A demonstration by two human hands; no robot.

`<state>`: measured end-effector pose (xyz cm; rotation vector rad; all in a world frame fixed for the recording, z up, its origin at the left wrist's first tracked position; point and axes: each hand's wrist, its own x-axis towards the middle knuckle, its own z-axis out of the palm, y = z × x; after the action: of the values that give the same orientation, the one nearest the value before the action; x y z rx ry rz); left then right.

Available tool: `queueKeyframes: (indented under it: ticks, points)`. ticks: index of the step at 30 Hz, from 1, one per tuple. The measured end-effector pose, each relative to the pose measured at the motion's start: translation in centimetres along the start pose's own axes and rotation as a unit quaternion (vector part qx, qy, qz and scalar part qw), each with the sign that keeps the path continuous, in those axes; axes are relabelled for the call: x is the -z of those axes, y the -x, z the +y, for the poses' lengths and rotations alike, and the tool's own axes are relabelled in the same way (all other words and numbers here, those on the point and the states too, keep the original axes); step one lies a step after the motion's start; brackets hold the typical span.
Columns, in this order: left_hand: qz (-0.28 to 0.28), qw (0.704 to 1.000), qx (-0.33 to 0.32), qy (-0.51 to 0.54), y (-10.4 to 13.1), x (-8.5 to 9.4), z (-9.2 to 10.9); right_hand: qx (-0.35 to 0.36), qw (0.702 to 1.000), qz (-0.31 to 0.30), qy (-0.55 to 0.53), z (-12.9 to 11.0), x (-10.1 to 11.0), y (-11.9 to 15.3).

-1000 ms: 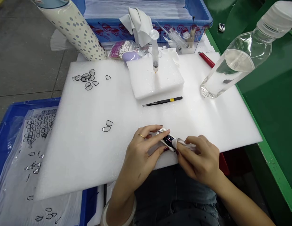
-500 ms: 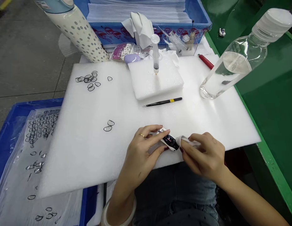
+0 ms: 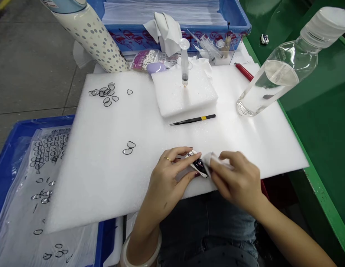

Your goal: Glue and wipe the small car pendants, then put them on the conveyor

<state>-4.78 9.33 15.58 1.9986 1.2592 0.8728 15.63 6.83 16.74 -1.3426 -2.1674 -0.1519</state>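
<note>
Near the front edge of the white foam board (image 3: 105, 178), my left hand (image 3: 172, 174) pinches a small white device with a glossy black face (image 3: 199, 165) between fingers and thumb. My right hand (image 3: 236, 178) is closed on a white cloth (image 3: 210, 159), which lies against the right end of the device and covers part of it. Black tweezers with a yellow band (image 3: 192, 120) lie behind my hands. A syringe (image 3: 185, 63) stands tip down in a smaller foam block (image 3: 186, 96). Two black rings (image 3: 129, 148) lie to the left.
A clear bottle of liquid (image 3: 272, 81) stands at the right beside a red pen (image 3: 244, 71). More black rings (image 3: 104, 92), a dotted bottle (image 3: 91, 40) and a blue bin (image 3: 175, 33) are farther back. Another blue bin (image 3: 49, 122) sits lower left.
My right hand and the cloth have moved slightly left and up, covering more of the device's black face. My left hand holds the device in nearly the same place.
</note>
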Motion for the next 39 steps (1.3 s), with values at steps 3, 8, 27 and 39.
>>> queueKeyframes:
  ticks: [3,8,27,39]
  points:
    - [0.001,1.0,0.004,0.004,0.1,0.0,0.0,-0.06,0.997,0.049,0.015,2.3,0.9,-0.9]
    - [0.001,1.0,0.016,0.003,0.2,0.0,0.2,-0.14,0.975,0.06,0.162,5.5,2.9,-1.5]
    - [-0.001,0.999,0.029,-0.027,-0.1,0.0,0.7,-0.012,0.997,0.01,-0.08,-0.5,-0.4,1.8]
    - [0.058,0.996,0.049,0.046,0.9,0.7,-0.7,-0.083,0.991,-0.024,-0.104,-3.1,-1.8,-0.6]
